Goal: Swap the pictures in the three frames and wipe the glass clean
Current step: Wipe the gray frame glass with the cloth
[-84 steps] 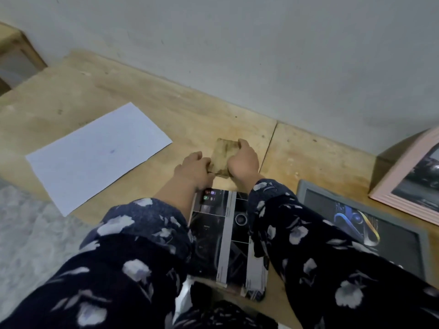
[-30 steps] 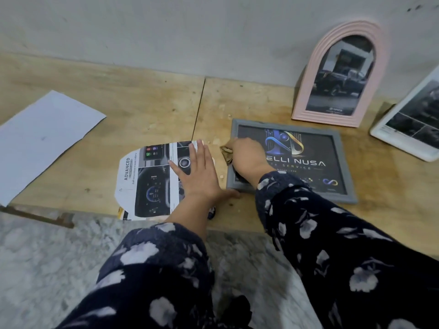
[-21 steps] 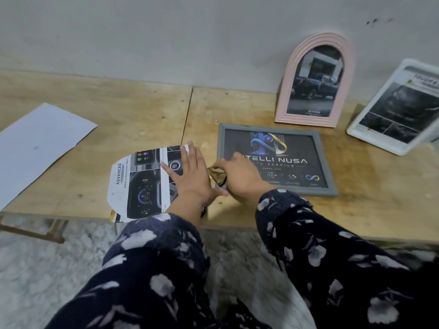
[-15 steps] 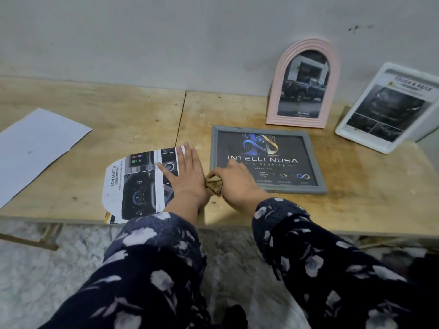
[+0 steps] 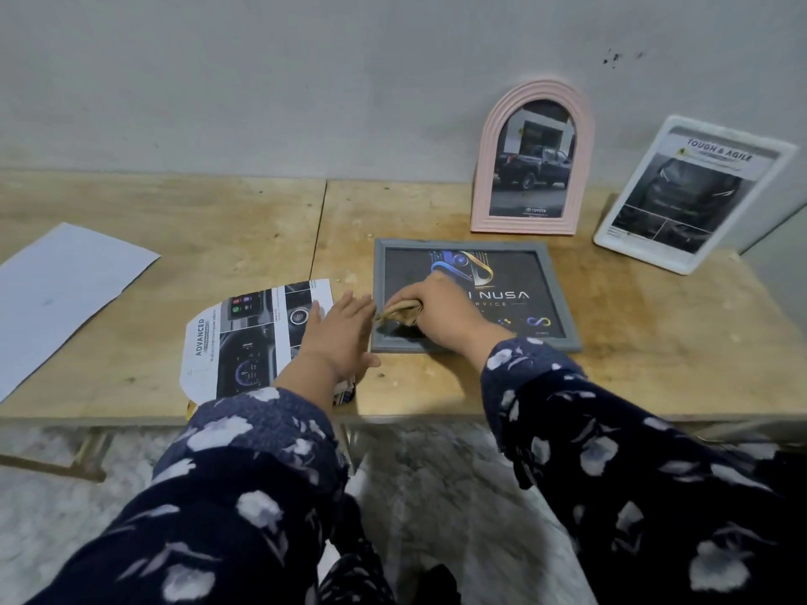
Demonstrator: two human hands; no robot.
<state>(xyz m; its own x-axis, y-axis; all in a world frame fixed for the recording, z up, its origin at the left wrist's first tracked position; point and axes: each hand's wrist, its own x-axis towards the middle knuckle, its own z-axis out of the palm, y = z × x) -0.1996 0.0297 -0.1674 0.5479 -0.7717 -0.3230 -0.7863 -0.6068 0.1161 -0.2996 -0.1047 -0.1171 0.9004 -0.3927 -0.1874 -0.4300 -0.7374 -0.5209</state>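
Person wearing long, loose sleeves on both arms: left sleeve [image 5: 244,465] and right sleeve [image 5: 611,451] showing dark navy fabric, scattered pale grey-white floral and leaf print. Cuffs ending at wrists, leaving left hand [image 5: 338,338] and right hand [image 5: 441,314] bare.

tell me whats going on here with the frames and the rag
A person is wiping the glass of the grey frame, which lies flat on the wooden table. The right hand grips a brownish rag on the glass near the frame's left edge. The left hand rests open on a loose printed picture beside it. A pink arched frame and a white frame lean against the wall behind, and a blank sheet lies far left.
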